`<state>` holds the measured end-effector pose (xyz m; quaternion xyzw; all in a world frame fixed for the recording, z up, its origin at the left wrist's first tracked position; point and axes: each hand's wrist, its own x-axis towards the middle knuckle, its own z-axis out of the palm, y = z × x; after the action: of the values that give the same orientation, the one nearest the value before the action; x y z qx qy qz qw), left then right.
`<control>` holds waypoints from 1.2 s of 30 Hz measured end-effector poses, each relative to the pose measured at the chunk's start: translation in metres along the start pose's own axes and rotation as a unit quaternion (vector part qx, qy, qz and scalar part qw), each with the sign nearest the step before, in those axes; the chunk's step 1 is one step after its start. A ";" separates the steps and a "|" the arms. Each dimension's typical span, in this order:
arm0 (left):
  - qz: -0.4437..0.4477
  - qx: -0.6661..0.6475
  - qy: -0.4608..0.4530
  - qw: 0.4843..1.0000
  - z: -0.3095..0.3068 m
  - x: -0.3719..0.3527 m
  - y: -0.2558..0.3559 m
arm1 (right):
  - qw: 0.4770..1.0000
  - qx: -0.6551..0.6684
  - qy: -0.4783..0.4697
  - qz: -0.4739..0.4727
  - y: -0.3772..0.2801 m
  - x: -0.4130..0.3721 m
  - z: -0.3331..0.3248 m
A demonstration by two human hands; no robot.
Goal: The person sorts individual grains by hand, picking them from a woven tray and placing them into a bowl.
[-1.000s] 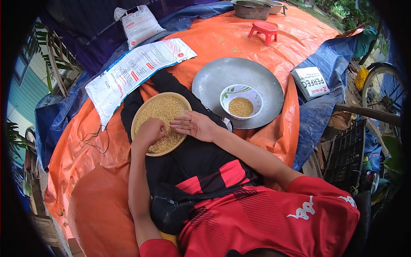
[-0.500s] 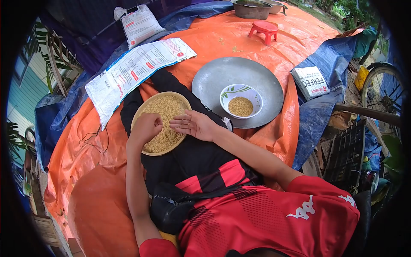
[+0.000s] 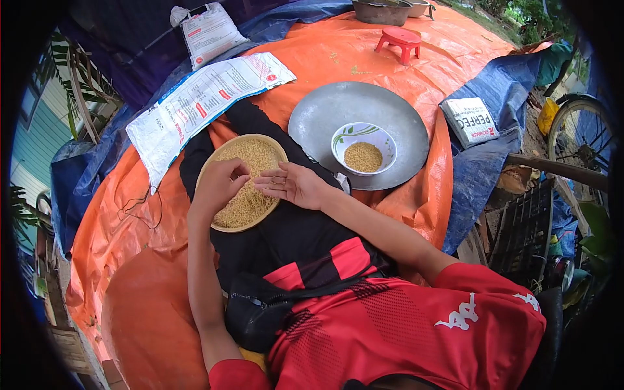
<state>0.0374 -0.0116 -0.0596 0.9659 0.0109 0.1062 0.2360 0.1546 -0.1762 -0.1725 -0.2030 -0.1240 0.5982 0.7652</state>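
A shallow round yellowish basket (image 3: 207, 221) rests on my legs, filled with golden-brown grain (image 3: 252, 203). Above its left side is my left hand (image 3: 220, 187), its fingers curled with thumb and forefinger pinched together; I cannot tell what is in the pinch. My right hand (image 3: 296, 186) is over the basket's right rim, palm turned up and fingers stretched out toward the left fingertips. Small dark specks show on its fingers. Farther right, a white bowl (image 3: 346, 134) with a green leaf pattern holds more of the grain and stands on a wide round metal tray (image 3: 396, 120).
Orange tarpaulin (image 3: 325, 55) spreads under everything, with blue sheeting (image 3: 504, 84) along the right. A flattened white sack (image 3: 214, 91) lies beyond the basket, and a full sack (image 3: 211, 34) stands behind it. A red stool (image 3: 401, 40), metal basin (image 3: 380, 13) and folded PERFECT sack (image 3: 469, 122) are farther off.
My left fingertips have shifted slightly away from me and closer to the right hand's fingers. The right hand stays palm up in nearly the same place.
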 end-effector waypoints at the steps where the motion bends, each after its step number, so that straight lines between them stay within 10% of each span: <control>1: -0.001 0.001 -0.007 1.000 0.000 0.000 -0.002 | 1.000 0.004 0.002 0.004 -0.001 0.000 0.001; 12: -0.023 0.018 -0.028 0.999 -0.007 -0.005 -0.011 | 0.990 0.025 0.065 -0.123 -0.080 -0.014 -0.028; 15: -0.026 0.017 -0.044 0.999 -0.008 -0.007 -0.012 | 0.957 -0.156 0.138 -0.200 -0.119 -0.034 -0.055; 19: -0.042 0.010 -0.056 0.998 -0.006 -0.007 -0.012 | 0.804 -0.457 0.330 -0.191 -0.137 -0.055 -0.084; 22: -0.058 0.002 -0.062 0.996 -0.007 -0.007 -0.011 | 0.588 -0.711 0.363 -0.130 -0.137 -0.059 -0.109; 25: -0.052 0.009 -0.063 0.997 -0.008 -0.008 -0.015 | 0.526 -0.761 0.350 -0.145 -0.130 -0.068 -0.097; 36: 0.080 0.063 0.106 0.989 0.051 0.000 -0.046 | 0.626 -0.678 0.289 -0.254 -0.109 -0.042 -0.042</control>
<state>0.0496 0.0062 -0.1253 0.9599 -0.0351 0.2252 0.1631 0.2567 -0.2453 -0.1571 -0.7875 -0.3140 0.0375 0.5290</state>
